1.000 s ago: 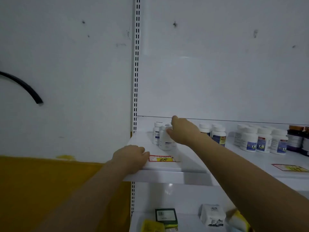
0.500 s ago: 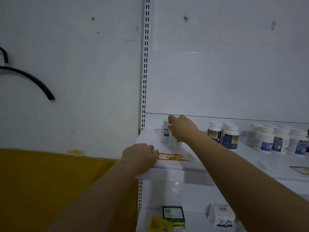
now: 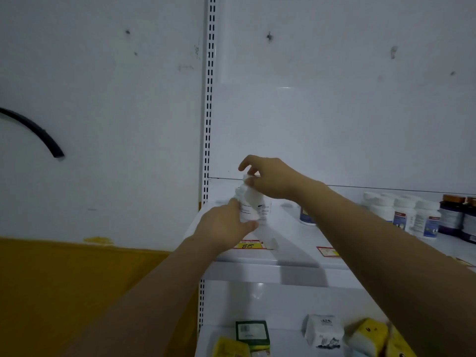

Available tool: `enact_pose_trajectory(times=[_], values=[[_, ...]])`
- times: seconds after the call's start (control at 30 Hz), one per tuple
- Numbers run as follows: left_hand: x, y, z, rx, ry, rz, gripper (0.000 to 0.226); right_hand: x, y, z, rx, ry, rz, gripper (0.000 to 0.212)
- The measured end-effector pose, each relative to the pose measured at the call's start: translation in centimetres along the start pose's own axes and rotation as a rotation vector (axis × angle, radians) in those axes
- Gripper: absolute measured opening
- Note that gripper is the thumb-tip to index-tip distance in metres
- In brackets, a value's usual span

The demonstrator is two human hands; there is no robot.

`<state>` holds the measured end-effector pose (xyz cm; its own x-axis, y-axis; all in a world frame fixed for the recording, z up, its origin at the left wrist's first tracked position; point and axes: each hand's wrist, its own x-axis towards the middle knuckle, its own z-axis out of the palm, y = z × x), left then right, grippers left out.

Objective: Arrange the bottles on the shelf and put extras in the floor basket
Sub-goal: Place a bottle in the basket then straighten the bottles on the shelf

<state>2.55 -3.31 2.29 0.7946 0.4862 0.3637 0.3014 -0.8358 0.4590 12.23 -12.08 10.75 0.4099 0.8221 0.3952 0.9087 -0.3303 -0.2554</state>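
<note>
Bottle (image 3: 251, 203) tilted over shelf (image 3: 288, 256) | left hand (image 3: 224, 228) grips base | right hand (image 3: 273, 179) pinches top

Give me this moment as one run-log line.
left hand: holds white bottle low | right hand: pinches its top | bottle: tilted, over shelf left end

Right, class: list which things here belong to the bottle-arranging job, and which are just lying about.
Job: tilted white bottle, held by left hand and right hand; white bottles; dark bottles; shelf.
Lying about: green box; white box; yellow packs; black hose; price tag.
</note>
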Motion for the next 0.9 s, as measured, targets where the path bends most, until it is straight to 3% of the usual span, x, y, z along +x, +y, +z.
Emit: enact_pose_trajectory(times=[0.23,0.33,0.47,0.53,0.7,0.9], values=[[-0.1,2.4,1.5,-0.271,0.179,0.006,0.045,-2.0,1.3,-2.0,0.172,0.004,0.008,0.033],[-0.2,3.2,1.9,-0.232,0.263,-0.005,0.049,-2.5,1.7,-2.1,0.218,0.073,0.085,0.041],[-0.5,4.3,2.4,-0.074,0.372,-0.006,0.057,-2.5,1.5,-2.1,0.105,0.152,0.214,0.053],[-0.5,4.6,2.6,-0.108,0.308,-0.003,0.06,-2.7,1.6,-2.3,0.131,0.155,0.206,0.043],[-0.9,4.2,2.2,-0.504,0.026,0.006,0.048,-3.4,2.3,-2.6,0.3,0.064,0.163,0.029],[-1.1,3.9,2.5,-0.55,0.097,-0.003,0.04,-3.8,2.5,-2.2,0.55,0.002,0.14,0.029]])
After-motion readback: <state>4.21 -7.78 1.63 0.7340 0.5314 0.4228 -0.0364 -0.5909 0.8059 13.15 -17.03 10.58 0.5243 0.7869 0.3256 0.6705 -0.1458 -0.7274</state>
